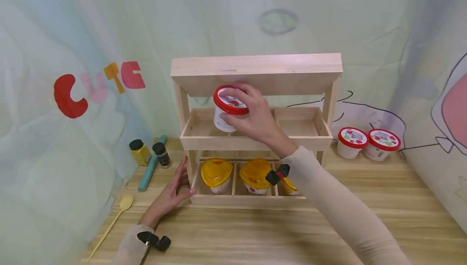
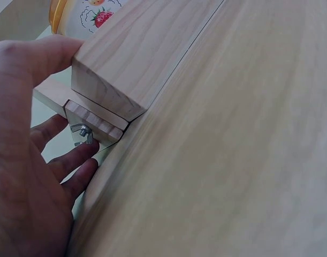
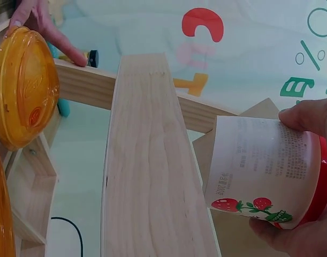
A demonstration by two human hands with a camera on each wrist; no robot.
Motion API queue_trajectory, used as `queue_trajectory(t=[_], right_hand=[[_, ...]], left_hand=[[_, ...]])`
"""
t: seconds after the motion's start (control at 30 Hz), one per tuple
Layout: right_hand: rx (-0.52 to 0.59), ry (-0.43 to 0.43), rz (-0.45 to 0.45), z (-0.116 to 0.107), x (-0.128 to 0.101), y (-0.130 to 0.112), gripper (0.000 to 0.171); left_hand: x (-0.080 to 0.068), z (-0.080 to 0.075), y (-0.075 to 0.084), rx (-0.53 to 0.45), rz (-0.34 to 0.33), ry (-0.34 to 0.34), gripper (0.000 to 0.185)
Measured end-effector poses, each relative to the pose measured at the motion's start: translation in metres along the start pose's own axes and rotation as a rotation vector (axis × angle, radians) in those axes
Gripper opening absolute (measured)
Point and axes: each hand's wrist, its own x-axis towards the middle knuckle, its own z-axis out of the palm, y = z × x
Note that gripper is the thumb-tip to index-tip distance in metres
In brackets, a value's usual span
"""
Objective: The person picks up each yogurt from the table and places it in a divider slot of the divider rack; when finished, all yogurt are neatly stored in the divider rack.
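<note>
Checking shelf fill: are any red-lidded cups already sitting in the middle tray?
No, the middle tray looks bare; the right hand holds one red-lidded cup above it.

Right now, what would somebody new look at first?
Probably the red-lidded cup that the right hand holds over the middle tray of the wooden rack. Next, the yellow-lidded cups in the bottom row, where the left hand touches the rack's corner.

Roof board (image 1: 255, 72) low over tray (image 1: 255, 141)
</note>
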Motion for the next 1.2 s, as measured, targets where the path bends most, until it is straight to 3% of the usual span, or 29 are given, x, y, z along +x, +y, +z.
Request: queue_trajectory(t=[0.27,0.93,1.2], right_hand=[[0.005,-0.018,0.006,0.01,0.003,-0.001,0.048],[-0.007,-0.048,-0.006,0.036,0.015,-0.002,0.047],[-0.022,-0.122,0.031,0.051,0.021,0.003,0.049]], left_hand=[[0.0,0.003,-0.003,-0.024,0.036,0.006,0.106],[-0.001,0.0,-0.001,-0.009,0.011,0.012,0.106],[0.001,0.001,-0.001,-0.021,0.012,0.004,0.105]])
